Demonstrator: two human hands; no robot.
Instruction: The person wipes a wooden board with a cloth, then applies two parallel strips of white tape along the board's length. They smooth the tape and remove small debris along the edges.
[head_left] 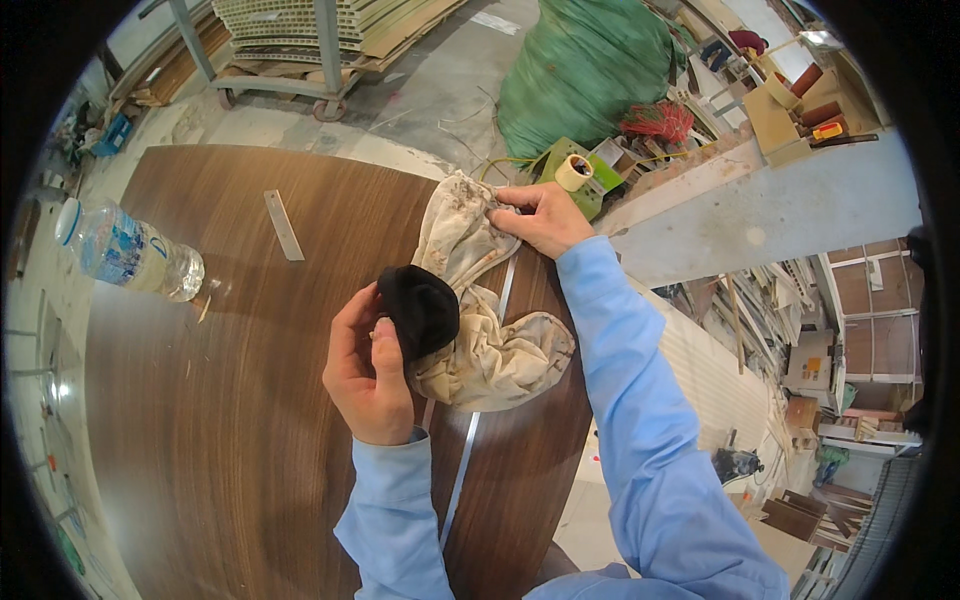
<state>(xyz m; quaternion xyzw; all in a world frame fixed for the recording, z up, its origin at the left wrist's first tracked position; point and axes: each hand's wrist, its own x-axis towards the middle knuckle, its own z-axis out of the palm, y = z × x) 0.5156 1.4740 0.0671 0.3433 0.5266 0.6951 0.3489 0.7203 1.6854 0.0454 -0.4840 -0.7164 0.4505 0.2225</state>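
A crumpled cream rag (467, 240) with dark stains lies over the right part of a dark brown wood-grain panel (240, 380). The upper end of that cloth is pinched between the thumb and fingers of my right hand (545, 217). My left hand (370, 380) is closed around a black, rounded, hollow-looking thing (420, 308), whose exact kind I cannot make out. It is against the rag's left side. Under the cloth runs a pale metallic strip (462, 470) set in the panel.
A water bottle (130, 250) with a blue cap and a short flat metal strip (283, 226) are on the panel's left side. Beyond it are a large green sack (590, 70), a tape roll (574, 172) and a wheeled rack (290, 80). Scrap boards (770, 310) lie right.
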